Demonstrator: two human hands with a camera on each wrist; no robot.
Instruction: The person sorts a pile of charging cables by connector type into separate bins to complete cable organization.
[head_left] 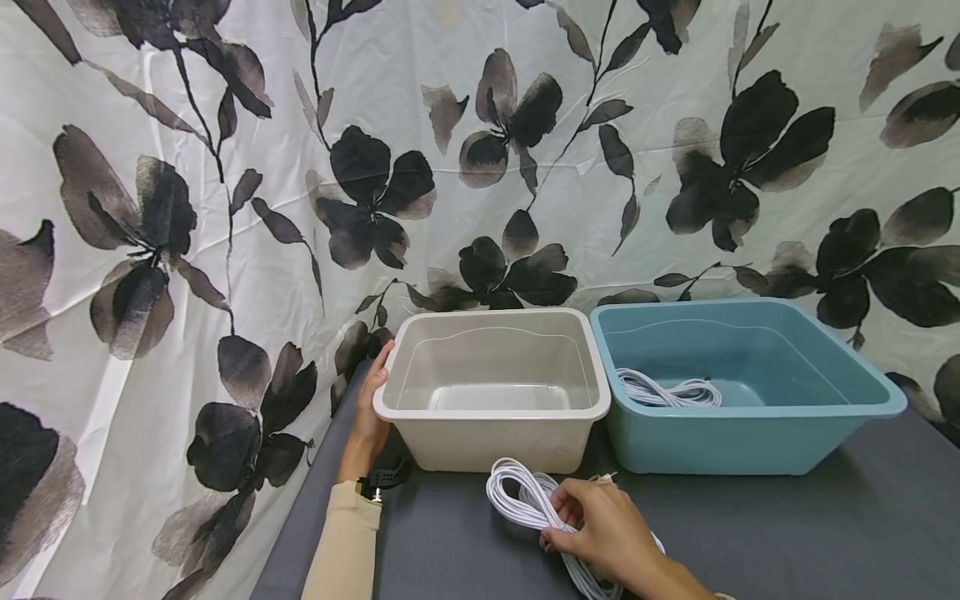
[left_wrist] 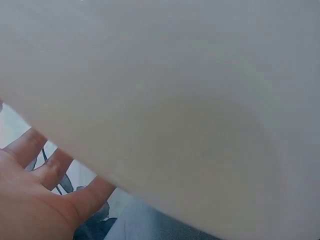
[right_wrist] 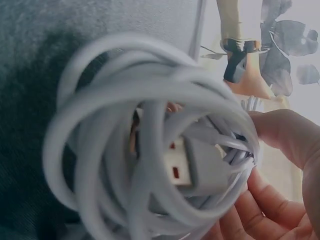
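My right hand (head_left: 603, 529) pinches a white extension cord (head_left: 517, 504) bundled in loops, in front of the beige bin (head_left: 487, 442). In the right wrist view the extension cord's coils fill the middle, and a white socket end (right_wrist: 200, 165) with slots shows inside them. There the thumb (right_wrist: 285, 130) and fingers grip the bundle at its narrow waist. At the beige bin's left side, my left hand (head_left: 371, 412) rests against the wall just under the rim. Its fingers (left_wrist: 55, 165) reach along that wall in the left wrist view, with the tips hidden behind it.
A blue bin (head_left: 750, 437) stands right beside the beige one, holding another bundled white cord (head_left: 667, 392). Both bins sit on a grey tabletop (head_left: 750, 533). Close behind them hangs a floral curtain (head_left: 600, 208), which also runs along the left side.
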